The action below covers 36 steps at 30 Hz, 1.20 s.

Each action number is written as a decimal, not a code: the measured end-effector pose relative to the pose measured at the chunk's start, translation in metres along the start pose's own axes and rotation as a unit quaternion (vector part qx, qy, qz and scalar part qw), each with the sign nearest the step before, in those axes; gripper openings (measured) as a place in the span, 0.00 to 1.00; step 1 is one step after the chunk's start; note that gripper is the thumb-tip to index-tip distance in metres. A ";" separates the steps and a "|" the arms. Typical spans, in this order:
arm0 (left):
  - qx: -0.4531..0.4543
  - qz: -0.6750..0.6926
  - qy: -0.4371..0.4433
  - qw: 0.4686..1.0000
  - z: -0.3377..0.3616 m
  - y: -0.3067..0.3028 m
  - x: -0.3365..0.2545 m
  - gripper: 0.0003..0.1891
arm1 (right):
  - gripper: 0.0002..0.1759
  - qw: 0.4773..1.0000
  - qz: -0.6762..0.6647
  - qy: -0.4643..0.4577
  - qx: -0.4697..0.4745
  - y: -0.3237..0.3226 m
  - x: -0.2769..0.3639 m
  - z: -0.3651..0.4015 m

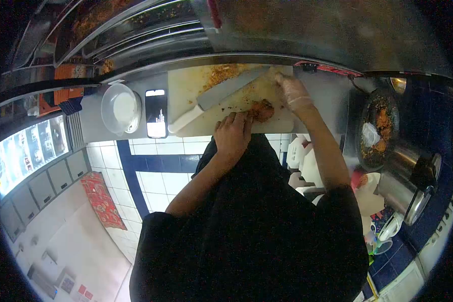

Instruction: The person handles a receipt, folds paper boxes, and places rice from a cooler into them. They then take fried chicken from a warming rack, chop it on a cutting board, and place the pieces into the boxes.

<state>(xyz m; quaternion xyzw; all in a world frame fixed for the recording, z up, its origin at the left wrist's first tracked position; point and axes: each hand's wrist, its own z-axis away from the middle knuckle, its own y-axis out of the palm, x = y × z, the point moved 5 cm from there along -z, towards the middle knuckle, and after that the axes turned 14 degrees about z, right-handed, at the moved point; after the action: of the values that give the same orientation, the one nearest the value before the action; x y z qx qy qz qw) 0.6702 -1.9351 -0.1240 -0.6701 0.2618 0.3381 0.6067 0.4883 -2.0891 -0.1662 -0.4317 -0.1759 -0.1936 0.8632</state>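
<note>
A pale cutting board [186, 83] lies on the metal counter. My bare left hand [231, 133] rests at its near edge, fingers laid out and tips by the left end of a reddish-brown, seasoned piece that looks like cooked meat [261, 110]. A large knife [231, 89] lies slantwise across the board, its white handle toward the lower left; neither hand is on the handle. In a clear plastic glove, my right hand [293, 93] is over the board's right side near the blade tip, fingers drawn together. Whatever is between them is too small to tell. Chopped orange-brown bits [222, 73] lie behind the blade.
Left of the board are a phone [156, 113] and a clear round container [121, 109] with something white inside. On the right sits a dark tray [360, 136] of reddish food with a crumpled white piece [370, 135], near metal pots [400, 186]. A metal wall and rack [151, 30] border the counter's back.
</note>
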 end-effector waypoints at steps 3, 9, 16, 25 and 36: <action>0.004 0.005 -0.004 1.000 0.000 0.000 0.000 0.10 | 0.13 0.937 0.205 -0.252 -0.125 -0.013 0.019 0.027; -0.002 -0.009 0.021 1.000 0.001 0.002 0.004 0.09 | 0.13 0.922 0.234 -0.305 0.038 0.003 0.032 0.050; 0.016 -0.022 0.012 1.000 -0.001 0.001 -0.001 0.08 | 0.13 0.894 0.354 -0.264 0.081 -0.003 0.059 0.059; 0.014 -0.025 -0.002 1.000 -0.002 -0.002 -0.001 0.10 | 0.17 0.942 0.206 -0.259 0.045 0.010 0.018 0.026; 0.000 -0.003 0.012 1.000 -0.002 -0.001 0.000 0.08 | 0.16 0.974 0.082 -0.183 -0.107 0.007 -0.024 0.022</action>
<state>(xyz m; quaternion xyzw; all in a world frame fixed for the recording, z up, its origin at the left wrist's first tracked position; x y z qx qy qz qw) 0.6713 -1.9374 -0.1235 -0.6745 0.2673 0.3283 0.6048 0.4675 -2.0635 -0.1699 -0.5630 -0.2734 -0.0575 0.7778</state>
